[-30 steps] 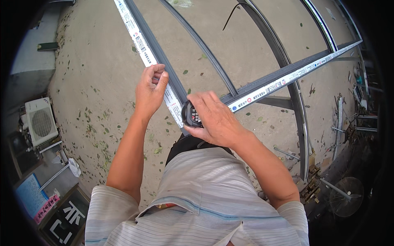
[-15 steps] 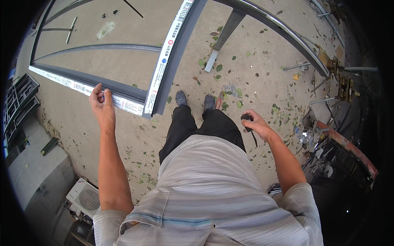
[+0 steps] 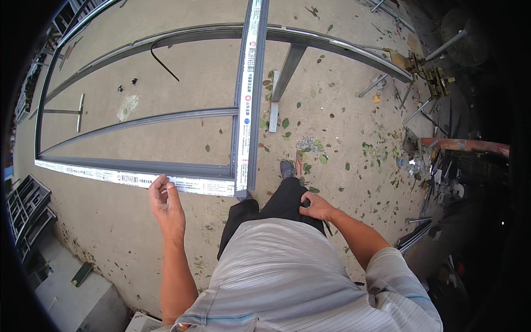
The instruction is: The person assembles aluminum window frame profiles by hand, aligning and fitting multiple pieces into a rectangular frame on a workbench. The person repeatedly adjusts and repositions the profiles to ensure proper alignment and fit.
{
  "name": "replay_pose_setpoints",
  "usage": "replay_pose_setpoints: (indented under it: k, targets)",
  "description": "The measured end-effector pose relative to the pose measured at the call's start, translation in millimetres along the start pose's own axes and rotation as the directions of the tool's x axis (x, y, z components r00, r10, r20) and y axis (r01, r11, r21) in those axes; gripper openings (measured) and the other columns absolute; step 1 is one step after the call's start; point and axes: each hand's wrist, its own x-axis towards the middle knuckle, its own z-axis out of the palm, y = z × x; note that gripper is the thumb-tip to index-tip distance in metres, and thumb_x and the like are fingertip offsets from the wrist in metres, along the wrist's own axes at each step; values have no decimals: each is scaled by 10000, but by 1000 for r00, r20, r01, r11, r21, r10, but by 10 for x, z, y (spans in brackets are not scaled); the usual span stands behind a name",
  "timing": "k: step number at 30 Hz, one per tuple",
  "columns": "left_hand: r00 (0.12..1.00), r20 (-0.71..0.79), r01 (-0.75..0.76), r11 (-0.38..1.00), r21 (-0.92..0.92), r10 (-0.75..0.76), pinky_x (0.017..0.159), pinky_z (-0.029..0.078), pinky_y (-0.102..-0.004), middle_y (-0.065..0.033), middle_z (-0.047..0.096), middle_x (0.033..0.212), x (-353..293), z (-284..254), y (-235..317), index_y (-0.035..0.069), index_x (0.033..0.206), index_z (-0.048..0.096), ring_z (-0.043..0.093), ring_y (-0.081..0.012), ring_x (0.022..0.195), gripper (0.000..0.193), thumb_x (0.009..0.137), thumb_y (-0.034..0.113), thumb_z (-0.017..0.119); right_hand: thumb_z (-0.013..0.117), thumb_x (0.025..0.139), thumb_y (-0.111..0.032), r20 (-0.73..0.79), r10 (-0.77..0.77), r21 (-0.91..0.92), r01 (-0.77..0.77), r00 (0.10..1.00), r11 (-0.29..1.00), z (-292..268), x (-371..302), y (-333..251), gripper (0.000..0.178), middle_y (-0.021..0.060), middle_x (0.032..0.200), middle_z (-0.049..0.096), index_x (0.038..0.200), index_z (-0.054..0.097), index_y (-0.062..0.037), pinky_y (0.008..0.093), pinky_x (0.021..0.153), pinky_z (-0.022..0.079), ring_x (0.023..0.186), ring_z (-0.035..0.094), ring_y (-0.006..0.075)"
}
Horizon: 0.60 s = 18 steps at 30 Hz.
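Note:
A large grey metal window frame (image 3: 138, 167), its outer faces covered in white printed film, stands ahead of me, with one corner near my feet. My left hand (image 3: 167, 207) is at its near rail, the fingertips overlapping the film-covered edge. Its fingers are loosely curled, thumb apart from them, and no object shows between them; contact with the rail is unclear. By the thigh of my black trousers, my right hand (image 3: 317, 207) is closed around the black tape measure, whose body is mostly lost against the dark cloth. A dark strap (image 3: 328, 228) hangs below that hand.
A long dark metal beam (image 3: 343, 47) crosses behind the frame, with a leg (image 3: 289, 72) under it. Red-handled pliers (image 3: 298, 166) lie beside my shoe. Brass-coloured machine parts (image 3: 428, 77) and scrap (image 3: 412, 163) are at right; stacked frames (image 3: 27, 207) are at left.
My view has shifted, so the frame sits lower and farther right. My right hand has come in from the side to my thigh. My left hand remains near the rail, slightly farther from the corner.

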Motion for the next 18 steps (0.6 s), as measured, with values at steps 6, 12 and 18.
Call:
replay_pose_setpoints:
  k: [6,12,18]
  targets:
    - [971,141,202,978,-43,-194,956,545,-317,-85,684,1245,-721,-490,-656,-1,1416,629,641,-149,1095,344,1137,197,660,812,875,-388,-81,42,16,-41,996,999,367,-202,-145,518,243,1150,723,1221,648,-39,435,952,551,1081,690,365]
    - [544,574,527,781,334,-613,1104,522,-435,-202,682,1420,-1757,-693,-1690,-16,1539,576,650,-326,1310,529,1129,314,629,823,889,-312,-77,138,131,-127,987,983,384,-571,-454,462,138,1098,719,1269,680,-92,375,890,556,1006,682,240]
    - [283,756,706,662,253,-591,1141,493,-417,-204,671,1462,-1700,-643,-1375,-18,1556,569,631,-315,1350,565,1136,358,603,821,899,-320,-48,54,164,-46,997,985,311,-505,-406,447,117,1060,742,1272,704,-104,363,867,560,973,698,220]
